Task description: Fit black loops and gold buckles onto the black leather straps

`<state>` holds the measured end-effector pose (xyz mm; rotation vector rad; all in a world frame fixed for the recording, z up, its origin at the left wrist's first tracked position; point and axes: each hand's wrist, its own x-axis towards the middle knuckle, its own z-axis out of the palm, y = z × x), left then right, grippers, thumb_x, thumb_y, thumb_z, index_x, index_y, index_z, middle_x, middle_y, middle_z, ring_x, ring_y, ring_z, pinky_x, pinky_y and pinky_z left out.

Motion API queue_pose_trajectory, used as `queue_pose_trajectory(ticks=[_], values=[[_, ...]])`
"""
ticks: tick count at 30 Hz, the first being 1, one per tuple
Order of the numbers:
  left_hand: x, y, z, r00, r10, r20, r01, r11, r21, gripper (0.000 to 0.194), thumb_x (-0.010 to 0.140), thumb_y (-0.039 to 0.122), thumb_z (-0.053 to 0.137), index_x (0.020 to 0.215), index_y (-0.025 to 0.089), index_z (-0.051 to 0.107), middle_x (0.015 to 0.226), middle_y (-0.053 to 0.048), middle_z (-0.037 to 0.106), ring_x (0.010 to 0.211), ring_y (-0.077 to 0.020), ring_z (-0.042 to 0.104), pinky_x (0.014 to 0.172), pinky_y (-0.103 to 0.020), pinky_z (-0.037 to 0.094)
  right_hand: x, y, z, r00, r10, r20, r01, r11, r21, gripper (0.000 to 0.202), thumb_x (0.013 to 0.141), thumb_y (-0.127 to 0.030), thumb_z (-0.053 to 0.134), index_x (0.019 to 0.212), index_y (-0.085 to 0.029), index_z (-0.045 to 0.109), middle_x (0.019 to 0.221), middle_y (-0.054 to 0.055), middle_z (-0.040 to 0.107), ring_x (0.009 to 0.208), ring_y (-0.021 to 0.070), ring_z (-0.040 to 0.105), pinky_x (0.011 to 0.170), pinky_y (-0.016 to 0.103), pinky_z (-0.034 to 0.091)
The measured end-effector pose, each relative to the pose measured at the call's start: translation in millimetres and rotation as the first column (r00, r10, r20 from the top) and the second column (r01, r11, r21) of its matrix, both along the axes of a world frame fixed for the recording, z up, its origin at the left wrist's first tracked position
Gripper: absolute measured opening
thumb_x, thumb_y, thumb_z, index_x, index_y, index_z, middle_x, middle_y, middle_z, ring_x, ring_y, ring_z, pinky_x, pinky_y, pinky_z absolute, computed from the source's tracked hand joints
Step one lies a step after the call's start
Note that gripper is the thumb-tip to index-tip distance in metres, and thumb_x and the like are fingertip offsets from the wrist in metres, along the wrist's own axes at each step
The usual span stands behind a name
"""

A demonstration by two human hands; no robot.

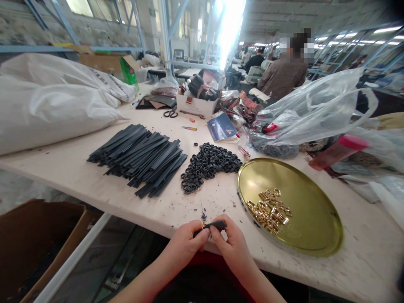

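Both hands meet at the table's front edge around one dark strap. My left hand pinches its left part between thumb and fingers, where a small glint of gold shows. With thumb and forefinger closed, my right hand grips the right part. Beyond them lies a heap of small black loops. Farther left is a pile of flat black strips. To the right, a round gold tray holds a cluster of gold buckles.
A white sack covers the table's left end; an open cardboard box stands below. Scissors, a blue booklet, a clear plastic bag and a pink-lidded container lie farther back. A person is beyond the table.
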<state>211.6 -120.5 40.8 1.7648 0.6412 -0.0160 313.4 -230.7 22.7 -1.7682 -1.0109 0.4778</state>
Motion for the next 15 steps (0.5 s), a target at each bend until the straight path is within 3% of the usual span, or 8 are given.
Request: queue_pose_trajectory(ticks=[6, 8, 11, 13, 15], values=[[5.8, 21.2, -8.5, 0.997, 0.065, 0.053, -0.054, 0.982, -0.180, 0.034, 0.071, 0.046, 0.053, 0.056, 0.017, 0.045, 0.045, 0.006, 0.042, 0.044, -0.0081, 0.038, 0.044, -0.019, 0.028, 7.4, 20.5, -2.0, 0.981, 0.000, -0.196, -0.008, 0.999, -0.040, 0.012, 0.079, -0.031, 0.052, 0.078, -0.019, 0.050, 0.068, -0.001, 0.055, 0.065, 0.0137, 0.050, 0.059, 0.024, 0.039], [10.2, 27.7, -14.2, 0.992, 0.116, 0.045, -0.102, 0.963, -0.248, 0.030, 0.067, 0.044, 0.056, 0.060, 0.017, 0.044, 0.044, 0.006, 0.045, 0.041, -0.0083, 0.039, 0.041, -0.019, 0.028, 13.9, 26.9, 1.7, 0.968, 0.100, -0.229, -0.115, 0.992, -0.053, 0.014, 0.080, -0.033, 0.051, 0.079, -0.019, 0.052, 0.070, -0.001, 0.057, 0.067, 0.0139, 0.051, 0.061, 0.024, 0.039], [14.5, 37.2, -20.6, 0.974, 0.202, 0.101, -0.156, 0.924, -0.350, 0.029, 0.066, 0.037, 0.058, 0.083, 0.018, 0.045, 0.051, 0.007, 0.052, 0.040, -0.0094, 0.045, 0.040, -0.019, 0.034, 32.5, 43.4, 9.5, 0.916, 0.273, -0.293, -0.310, 0.947, -0.088, 0.023, 0.084, -0.037, 0.044, 0.078, -0.018, 0.056, 0.068, 0.000, 0.058, 0.067, 0.0143, 0.053, 0.062, 0.025, 0.040], [15.0, 43.3, -22.1, 0.966, 0.215, 0.141, -0.159, 0.932, -0.327, 0.033, 0.070, 0.035, 0.056, 0.095, 0.017, 0.045, 0.053, 0.007, 0.053, 0.041, -0.0088, 0.046, 0.041, -0.019, 0.036, 48.8, 61.6, 10.8, 0.957, 0.213, -0.196, -0.242, 0.961, -0.134, 0.029, 0.086, -0.038, 0.039, 0.077, -0.017, 0.056, 0.065, 0.000, 0.057, 0.064, 0.0145, 0.052, 0.060, 0.025, 0.040], [14.0, 48.4, -22.9, 0.972, 0.193, 0.134, -0.152, 0.951, -0.268, 0.025, 0.075, 0.037, 0.049, 0.089, 0.016, 0.049, 0.050, 0.007, 0.050, 0.039, -0.0072, 0.043, 0.041, -0.017, 0.034, 64.0, 83.9, 6.4, 0.991, 0.068, 0.113, -0.046, 0.982, -0.185, 0.025, 0.086, -0.034, 0.040, 0.080, -0.017, 0.056, 0.070, 0.002, 0.057, 0.065, 0.0149, 0.053, 0.060, 0.025, 0.040]])
